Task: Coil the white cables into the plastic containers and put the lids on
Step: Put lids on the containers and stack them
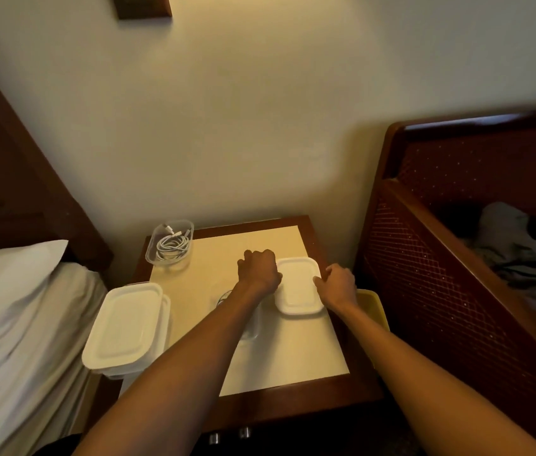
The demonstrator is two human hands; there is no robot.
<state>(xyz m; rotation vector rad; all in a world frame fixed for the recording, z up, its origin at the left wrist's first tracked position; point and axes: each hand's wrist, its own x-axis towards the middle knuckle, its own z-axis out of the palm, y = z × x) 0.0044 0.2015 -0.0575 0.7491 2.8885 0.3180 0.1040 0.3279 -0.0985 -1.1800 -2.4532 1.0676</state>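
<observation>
Item: white rectangular plastic lid (298, 286). Your left hand (258, 269) and right hand (339, 283), fingers curled on opposite edges; press both sides evenly till seated.

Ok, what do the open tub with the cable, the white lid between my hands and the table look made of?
Open tub: clear, glossy plastic; the cable shows through its wall. White lid: opaque plastic, probably, smooth with a moulded raised rim. Table: dark polished wood frame, going by its sheen; the cream inset could be laminate.
</observation>
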